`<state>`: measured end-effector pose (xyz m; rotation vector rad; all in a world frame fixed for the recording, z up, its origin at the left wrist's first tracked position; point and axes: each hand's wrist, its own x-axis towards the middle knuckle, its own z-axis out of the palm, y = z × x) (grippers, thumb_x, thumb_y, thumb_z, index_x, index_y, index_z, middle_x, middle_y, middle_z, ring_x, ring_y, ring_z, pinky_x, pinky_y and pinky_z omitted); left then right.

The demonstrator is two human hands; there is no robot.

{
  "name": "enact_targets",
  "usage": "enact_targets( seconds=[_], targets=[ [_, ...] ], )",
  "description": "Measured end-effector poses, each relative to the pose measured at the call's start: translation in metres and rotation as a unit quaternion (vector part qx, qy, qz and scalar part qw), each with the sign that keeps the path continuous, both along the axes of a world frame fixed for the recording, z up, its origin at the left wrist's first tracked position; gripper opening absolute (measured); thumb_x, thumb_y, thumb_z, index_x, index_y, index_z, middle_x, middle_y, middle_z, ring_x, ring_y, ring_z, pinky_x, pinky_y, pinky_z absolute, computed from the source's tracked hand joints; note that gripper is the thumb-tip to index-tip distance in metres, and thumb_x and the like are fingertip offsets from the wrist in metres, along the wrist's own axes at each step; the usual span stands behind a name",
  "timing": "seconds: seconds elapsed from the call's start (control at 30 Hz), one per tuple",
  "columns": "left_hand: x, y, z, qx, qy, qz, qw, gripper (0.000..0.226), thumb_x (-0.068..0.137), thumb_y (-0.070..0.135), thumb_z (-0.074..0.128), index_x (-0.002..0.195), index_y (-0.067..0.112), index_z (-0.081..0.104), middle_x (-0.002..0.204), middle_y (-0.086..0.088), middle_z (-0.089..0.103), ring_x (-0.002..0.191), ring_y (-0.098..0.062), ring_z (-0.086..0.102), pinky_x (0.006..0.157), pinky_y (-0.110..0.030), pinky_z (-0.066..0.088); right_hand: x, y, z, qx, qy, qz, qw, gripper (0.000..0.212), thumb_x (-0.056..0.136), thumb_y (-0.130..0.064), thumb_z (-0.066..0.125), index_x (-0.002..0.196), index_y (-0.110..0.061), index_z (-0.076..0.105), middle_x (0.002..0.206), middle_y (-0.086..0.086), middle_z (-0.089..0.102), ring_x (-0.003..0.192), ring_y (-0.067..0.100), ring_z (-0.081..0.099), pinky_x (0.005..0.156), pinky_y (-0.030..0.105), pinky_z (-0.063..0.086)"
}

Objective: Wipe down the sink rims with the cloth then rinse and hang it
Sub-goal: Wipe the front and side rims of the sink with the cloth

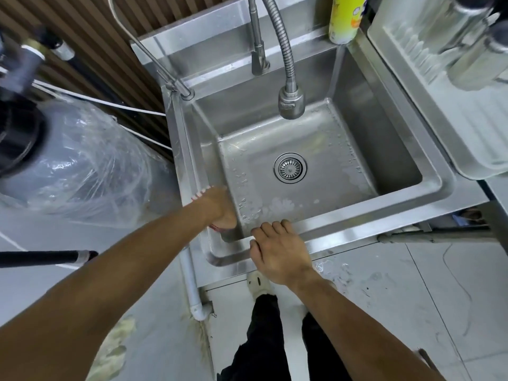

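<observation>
Left hand (220,207) presses the mostly hidden cloth (198,194) flat on the sink's (357,224) left rim to wipe it, while right hand (277,251), empty and open, leans on the front rim, probably for support.

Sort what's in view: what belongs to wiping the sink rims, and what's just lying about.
Job: cloth under the left hand; sink; sprayer; right hand resting on the front rim.

Lying about: yellow bottle; drying tray; wrapped tank; black handle.
</observation>
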<state>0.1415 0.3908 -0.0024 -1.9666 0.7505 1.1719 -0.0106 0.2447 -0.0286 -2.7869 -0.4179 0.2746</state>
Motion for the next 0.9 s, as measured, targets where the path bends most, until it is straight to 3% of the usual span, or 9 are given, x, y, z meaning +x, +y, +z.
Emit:
enact_targets(
  seconds=[0.07, 0.17, 0.27, 0.33, 0.43, 0.57, 0.7, 0.8, 0.9],
  targets=[
    [-0.028, -0.007, 0.0, -0.017, 0.076, 0.028, 0.997, 0.039, 0.086, 0.032, 0.03, 0.094, 0.022, 0.067, 0.086, -0.003, 0.07, 0.079, -0.024, 0.065, 0.075, -0.034, 0.053, 0.0, 0.002, 0.002, 0.001, -0.004, -0.015, 1.0, 0.04, 0.1, -0.035, 0.037, 0.106, -0.014, 0.07, 0.093, 0.007, 0.069, 0.084, 0.031, 0.06, 0.095, 0.046, 0.047],
    [-0.02, 0.0, 0.006, -0.024, 0.089, -0.014, 0.996, 0.032, 0.097, 0.025, 0.039, 0.106, 0.026, 0.069, 0.093, 0.001, 0.072, 0.082, -0.023, 0.067, 0.072, -0.031, 0.053, -0.001, 0.001, 0.002, -0.002, -0.001, -0.009, 1.0, 0.039, 0.1, -0.036, 0.039, 0.109, -0.014, 0.07, 0.095, 0.006, 0.069, 0.086, 0.031, 0.061, 0.095, 0.045, 0.047],
    [0.024, 0.015, 0.019, -0.001, 0.066, -0.041, 0.997, 0.025, 0.09, 0.024, 0.053, 0.102, 0.021, 0.076, 0.078, 0.005, 0.074, 0.058, -0.01, 0.061, 0.059, -0.021, 0.047, 0.001, 0.003, 0.005, -0.008, 0.014, -0.004, 1.0, 0.043, 0.102, -0.038, 0.033, 0.112, -0.016, 0.068, 0.1, 0.004, 0.068, 0.09, 0.029, 0.059, 0.098, 0.043, 0.043],
    [0.06, 0.023, 0.028, -0.041, -0.029, -0.039, 0.998, 0.025, 0.091, 0.027, 0.054, 0.091, 0.021, 0.078, 0.075, 0.008, 0.072, 0.064, -0.01, 0.061, 0.073, -0.026, 0.054, 0.0, 0.005, 0.005, -0.007, 0.007, -0.016, 1.0, 0.041, 0.101, -0.038, 0.034, 0.109, -0.017, 0.069, 0.099, 0.003, 0.068, 0.089, 0.028, 0.059, 0.098, 0.042, 0.043],
    [0.1, 0.045, 0.016, -0.113, -0.154, -0.023, 0.981, 0.038, 0.104, 0.031, 0.038, 0.112, 0.022, 0.074, 0.128, -0.003, 0.067, 0.124, -0.024, 0.054, 0.115, -0.04, 0.035, -0.002, 0.005, 0.003, -0.001, -0.012, -0.036, 0.999, 0.036, 0.1, -0.037, 0.039, 0.103, -0.018, 0.07, 0.094, 0.003, 0.068, 0.085, 0.028, 0.059, 0.097, 0.043, 0.045],
    [0.06, 0.077, -0.004, -0.385, -0.246, 0.176, 0.872, 0.053, 0.108, 0.033, 0.024, 0.155, 0.014, 0.038, 0.169, -0.008, 0.018, 0.157, -0.028, 0.0, 0.127, -0.045, 0.0, -0.003, 0.008, -0.002, 0.01, -0.042, -0.049, 0.998, 0.031, 0.099, -0.036, 0.044, 0.1, -0.018, 0.07, 0.091, 0.002, 0.067, 0.083, 0.027, 0.058, 0.095, 0.042, 0.045],
    [-0.031, 0.088, -0.015, -0.435, -0.307, 0.329, 0.78, 0.064, 0.105, 0.049, 0.006, 0.163, 0.023, -0.003, 0.171, -0.004, -0.01, 0.156, -0.025, -0.016, 0.126, -0.044, -0.004, -0.004, 0.007, -0.008, 0.011, -0.056, -0.051, 0.997, 0.028, 0.099, -0.036, 0.046, 0.099, -0.02, 0.07, 0.09, 0.0, 0.066, 0.082, 0.026, 0.057, 0.094, 0.041, 0.045],
    [-0.056, 0.092, -0.025, -0.459, -0.298, 0.448, 0.707, 0.065, 0.106, 0.048, 0.019, 0.16, 0.029, -0.011, 0.169, 0.004, -0.018, 0.156, -0.02, -0.016, 0.12, -0.041, -0.003, -0.004, 0.008, -0.008, 0.001, -0.05, -0.047, 0.998, 0.028, 0.098, -0.035, 0.049, 0.103, -0.02, 0.071, 0.091, -0.001, 0.066, 0.082, 0.026, 0.058, 0.094, 0.041, 0.045],
    [-0.012, 0.094, -0.032, -0.455, -0.327, 0.443, 0.699, 0.067, 0.106, 0.045, 0.023, 0.161, 0.023, -0.009, 0.17, -0.001, -0.016, 0.155, -0.023, -0.018, 0.124, -0.041, -0.003, -0.001, 0.011, -0.005, -0.02, -0.026, -0.05, 0.998, 0.03, 0.097, -0.036, 0.046, 0.101, -0.02, 0.071, 0.092, -0.001, 0.067, 0.084, 0.025, 0.058, 0.093, 0.041, 0.044]
  ],
)
